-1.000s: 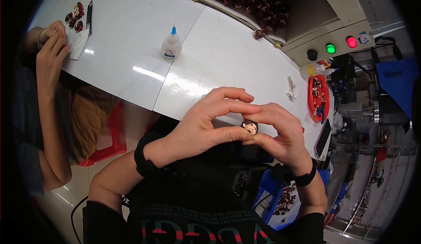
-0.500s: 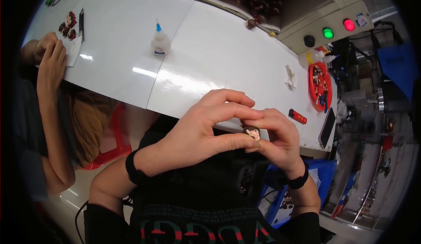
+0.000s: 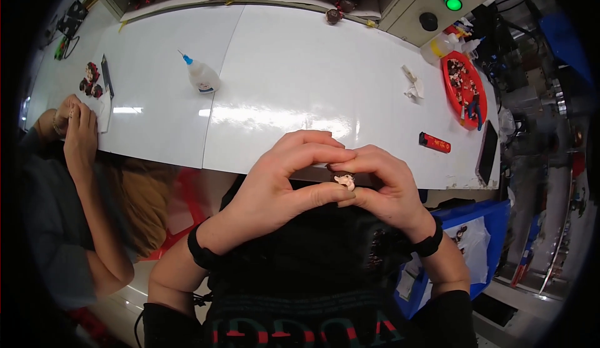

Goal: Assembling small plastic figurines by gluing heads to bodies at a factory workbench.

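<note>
A small figurine head with brown hair and a pale face is pinched between both my hands, just in front of the table's near edge. My left hand is closed on it from the left, thumb below and fingers above. From the right, my right hand grips the same head, its fingertips meeting those of the left. The fingers cover part of the head, so its back and lower side are hidden.
A dropper bottle with a blue tip stands on the white table. To the right lie a red lighter, a phone and a red tray of small parts. A co-worker's hands are at the left. A blue bin stands below right.
The view has shifted, moving the table items within the picture. My hands stay together on the figurine head, which is turned slightly. The co-worker's hands remain at the left.
</note>
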Demonstrator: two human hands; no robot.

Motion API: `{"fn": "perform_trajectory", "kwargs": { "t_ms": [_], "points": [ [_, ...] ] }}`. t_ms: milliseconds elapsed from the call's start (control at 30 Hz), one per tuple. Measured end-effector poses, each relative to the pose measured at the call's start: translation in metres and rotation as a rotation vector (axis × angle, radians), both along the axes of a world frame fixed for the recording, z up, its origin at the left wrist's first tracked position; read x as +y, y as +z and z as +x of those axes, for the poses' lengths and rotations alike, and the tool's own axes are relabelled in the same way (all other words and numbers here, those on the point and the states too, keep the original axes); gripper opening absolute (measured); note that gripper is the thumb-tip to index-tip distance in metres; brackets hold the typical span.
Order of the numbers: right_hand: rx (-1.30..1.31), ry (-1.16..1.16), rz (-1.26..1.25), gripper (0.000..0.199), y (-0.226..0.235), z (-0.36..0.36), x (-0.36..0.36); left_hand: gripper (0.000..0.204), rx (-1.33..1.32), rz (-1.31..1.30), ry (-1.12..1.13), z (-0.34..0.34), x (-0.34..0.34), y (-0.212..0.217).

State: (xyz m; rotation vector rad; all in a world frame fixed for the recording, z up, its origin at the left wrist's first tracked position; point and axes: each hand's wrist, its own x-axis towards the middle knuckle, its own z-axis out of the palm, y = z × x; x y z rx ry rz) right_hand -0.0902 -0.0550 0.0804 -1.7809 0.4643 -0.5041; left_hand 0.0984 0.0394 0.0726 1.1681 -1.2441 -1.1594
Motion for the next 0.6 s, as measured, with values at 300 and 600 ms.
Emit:
{"fn": "perform_trajectory", "kwargs": {
  "t_ms": [300,600],
  "points": [
    [-0.078,0.021,0.077,0.031,-0.01,0.004,-0.003,0.038,-0.152,0.018,-0.003,0.003,-0.003,-0.002],
    [-0.137,-0.006,-0.058,0.028,-0.019,0.002,-0.006,0.039,-0.162,0.045,0.0,-0.001,-0.004,-0.002]
  ]
}}
